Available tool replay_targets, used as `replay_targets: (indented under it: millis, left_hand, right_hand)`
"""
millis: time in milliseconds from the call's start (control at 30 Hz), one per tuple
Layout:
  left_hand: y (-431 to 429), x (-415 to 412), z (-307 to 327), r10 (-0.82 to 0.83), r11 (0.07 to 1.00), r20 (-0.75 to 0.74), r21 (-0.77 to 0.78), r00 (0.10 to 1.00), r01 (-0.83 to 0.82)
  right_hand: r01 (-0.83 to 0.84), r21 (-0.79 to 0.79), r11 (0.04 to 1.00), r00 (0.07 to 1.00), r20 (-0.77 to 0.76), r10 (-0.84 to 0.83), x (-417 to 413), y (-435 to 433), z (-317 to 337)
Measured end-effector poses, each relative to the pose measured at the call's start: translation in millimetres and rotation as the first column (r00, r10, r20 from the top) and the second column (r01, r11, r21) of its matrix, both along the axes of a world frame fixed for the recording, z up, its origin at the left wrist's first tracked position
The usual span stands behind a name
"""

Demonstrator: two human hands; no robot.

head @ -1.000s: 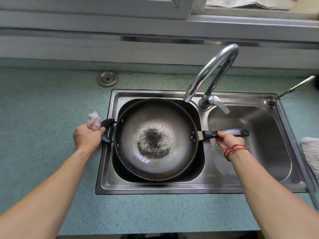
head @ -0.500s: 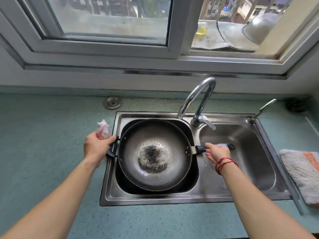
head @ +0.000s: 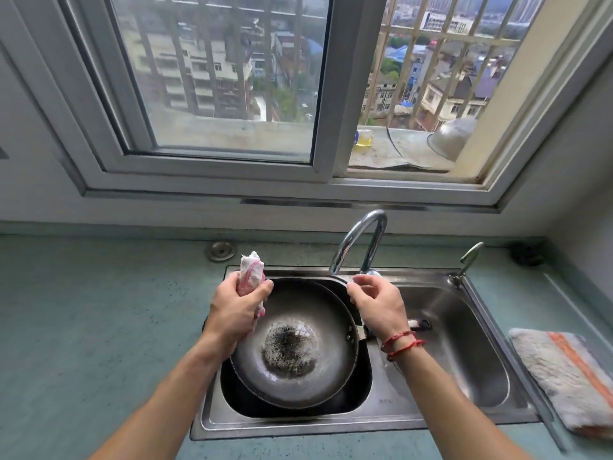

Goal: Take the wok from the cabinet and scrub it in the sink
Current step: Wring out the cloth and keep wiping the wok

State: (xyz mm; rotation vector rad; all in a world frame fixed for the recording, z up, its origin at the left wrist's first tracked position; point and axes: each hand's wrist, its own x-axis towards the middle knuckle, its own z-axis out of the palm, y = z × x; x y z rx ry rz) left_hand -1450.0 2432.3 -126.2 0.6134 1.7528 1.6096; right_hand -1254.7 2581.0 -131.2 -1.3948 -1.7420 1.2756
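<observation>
Left grip [head: 237, 313] is clutching a rag [head: 251, 272] above the wok [head: 298, 346] sitting in the sink [head: 365, 423]; right grip [head: 378, 302], hold unclear, is curling by the tap [head: 360, 240]; scrubbing apparently remaining.

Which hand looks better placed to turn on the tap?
The right hand, probably: it holds nothing and hovers at the base of the faucet, while the left hand grips the cloth over the wok.

A single wide-angle view, worn on the head, faces forward and down, close above the double sink [head: 331, 426] in the lower centre of the frame. The window [head: 323, 94] fills the upper half, its frame bowed by the lens. The towel [head: 564, 370] at lower right looks smeared, possibly motion blur.
</observation>
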Motion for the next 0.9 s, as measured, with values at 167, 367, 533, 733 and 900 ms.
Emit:
replay_targets:
  millis: [167, 367, 533, 733, 900]
  left_hand:
    - [4.5, 21.9, 21.6, -0.059, 0.991, 0.059, 0.12, 0.996, 0.052]
    - [3.5, 40.8, 31.5, -0.178, 0.955, 0.236, 0.275, 0.955, 0.11]
    - [2.5, 43.9, 30.7, -0.214, 0.943, 0.257, 0.308, 0.942, 0.13]
    - [4.9, 41.5, 27.1, -0.189, 0.941, 0.308, 0.327, 0.933, 0.083]
    - [6.5, 29.8, 22.9, -0.156, 0.96, 0.422, 0.278, 0.893, 0.036]
  right_hand:
    - [-0.236, 0.053, 0.97, 0.963, -0.119, 0.241, -23.9, -39.2, 32.3]
    - [-0.373, -0.044, 0.927, 0.898, -0.268, 0.349, -42.2, -58.6, 51.9]
    - [-0.373, -0.107, 0.922, 0.898, -0.29, 0.33, -44.3, -59.3, 51.2]
    - [-0.277, -0.149, 0.949, 0.923, -0.316, 0.22, -51.5, -54.1, 44.1]
    - [-0.242, -0.14, 0.96, 0.936, -0.295, 0.193, -62.1, -51.2, 37.3]
